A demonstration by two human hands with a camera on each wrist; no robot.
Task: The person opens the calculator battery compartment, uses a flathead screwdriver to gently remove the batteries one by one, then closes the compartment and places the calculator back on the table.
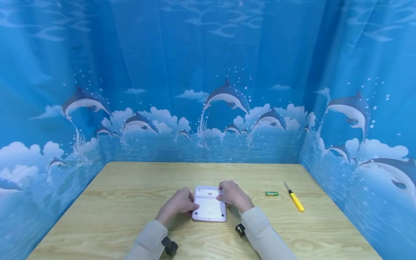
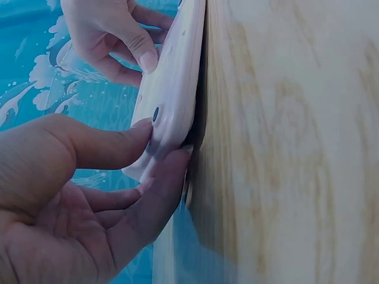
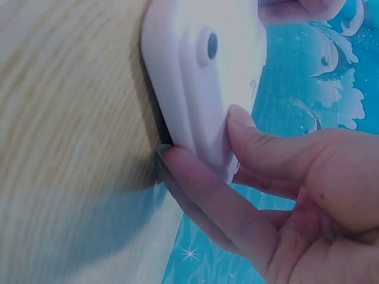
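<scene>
A pale pink calculator [image 1: 209, 209], back side up with dark round feet near its corners, lies in the middle of the table. My left hand [image 1: 182, 202] grips its left edge, thumb on the back face and fingers at the underside, as the left wrist view shows. On the opposite edge, farther up, my right hand [image 1: 234, 196] pinches the calculator the same way. In the right wrist view the right thumb [image 3: 249, 133] presses the back face, with fingertips under the rim. The calculator's front face is hidden.
To the right on the wooden table [image 1: 130, 202] lies a green battery [image 1: 271, 193]. Beyond it is a screwdriver [image 1: 297, 201] with a yellow handle, its tip pointing away. A blue dolphin-print curtain [image 1: 182, 72] surrounds the table's back and sides.
</scene>
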